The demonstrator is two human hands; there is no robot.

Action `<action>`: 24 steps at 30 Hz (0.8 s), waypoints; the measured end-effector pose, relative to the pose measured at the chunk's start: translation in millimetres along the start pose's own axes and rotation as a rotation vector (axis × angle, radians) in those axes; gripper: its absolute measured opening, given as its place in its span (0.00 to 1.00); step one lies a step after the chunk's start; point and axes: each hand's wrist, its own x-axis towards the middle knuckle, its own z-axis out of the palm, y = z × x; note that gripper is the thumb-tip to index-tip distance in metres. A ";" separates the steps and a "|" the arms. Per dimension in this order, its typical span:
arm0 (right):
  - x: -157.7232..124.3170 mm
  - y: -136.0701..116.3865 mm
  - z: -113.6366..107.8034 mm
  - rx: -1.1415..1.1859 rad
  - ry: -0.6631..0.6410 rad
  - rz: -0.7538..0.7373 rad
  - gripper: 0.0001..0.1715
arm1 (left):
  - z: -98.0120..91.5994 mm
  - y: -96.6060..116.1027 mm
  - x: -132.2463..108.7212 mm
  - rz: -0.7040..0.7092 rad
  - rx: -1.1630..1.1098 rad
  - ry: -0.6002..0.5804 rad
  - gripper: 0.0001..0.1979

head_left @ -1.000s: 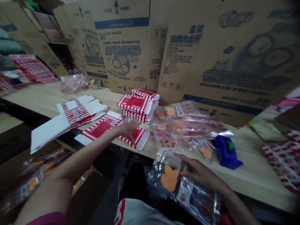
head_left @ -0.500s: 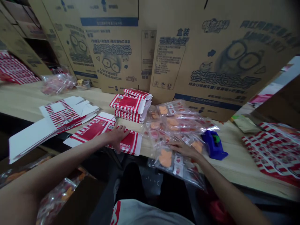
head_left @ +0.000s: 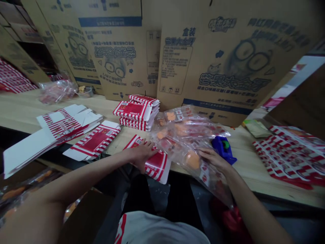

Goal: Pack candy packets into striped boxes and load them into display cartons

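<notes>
A flattened red-and-white striped carton lies at the table's near edge, its corner jutting past it. My left hand is closed on this carton, fingers across its top and thumb at the near side. To the right, my right hand grips a clear plastic packet with an orange piece inside; its fingertips partly hide behind the film. More such packets are heaped behind it. Another striped carton lies flat to the left. Folded striped cartons are stacked further back.
White unfolded cartons overhang the table's left front edge. A blue tape dispenser stands beside my right hand. Striped sheets or cartons lie on the right. Large brown cardboard boxes wall off the back.
My left hand has slid the striped carton rightward and nearer, apart from the other one. My right hand has shifted right, and the front packet has swung round with it.
</notes>
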 end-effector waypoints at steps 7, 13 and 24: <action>-27.1 -3.2 -34.4 -0.007 -0.048 0.036 0.31 | -0.6 8.4 67.7 0.112 0.039 0.152 0.59; -20.8 5.9 -26.8 -0.342 -0.115 -0.165 0.28 | 45.5 8.5 8.1 -0.082 -0.032 0.246 0.63; 0.2 -23.5 66.4 -0.605 -0.668 -0.380 0.24 | 94.9 22.1 -13.3 -0.222 -0.095 0.535 0.64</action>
